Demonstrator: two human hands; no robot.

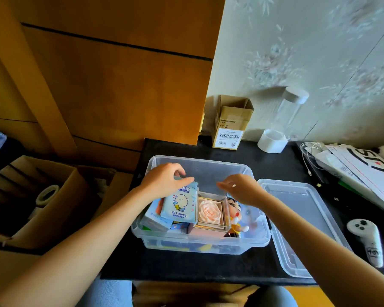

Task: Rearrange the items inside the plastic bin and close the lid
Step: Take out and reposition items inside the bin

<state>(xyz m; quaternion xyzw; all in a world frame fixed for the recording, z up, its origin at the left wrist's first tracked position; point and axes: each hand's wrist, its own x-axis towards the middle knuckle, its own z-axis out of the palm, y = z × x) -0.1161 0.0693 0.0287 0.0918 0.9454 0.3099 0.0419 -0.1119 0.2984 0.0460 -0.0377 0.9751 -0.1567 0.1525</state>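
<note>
bin: clear plastic bin (200, 241) sits mid-table on the black table (248, 151) right in front of me, still open and pretty stuffed

left hand: my left hand (164, 179) is over the bin's back-left corner, thumb and fingers pinching the top edge of the wet wipes pack (179, 206)

wipes: pack stands tilted, long axis running from my fingers down toward me, leaning on the other blue boxes at the left side

right hand: my right hand (242, 189) hovers above the middle, fingers loosely curled and pointing left, holding nothing as far as I can see

rose box: clear rose box (210, 211) lies just below and left of those right fingertips, jammed between the wipes and the doll (235, 218). Right hand is clearly the nearer one for it

lid: lid (297, 220) lies flat, just beside the bin on the right, long side parallel to it, so it's a right-hand grab later

my guess: wipes need laying flat first or the lid won't seat
</note>
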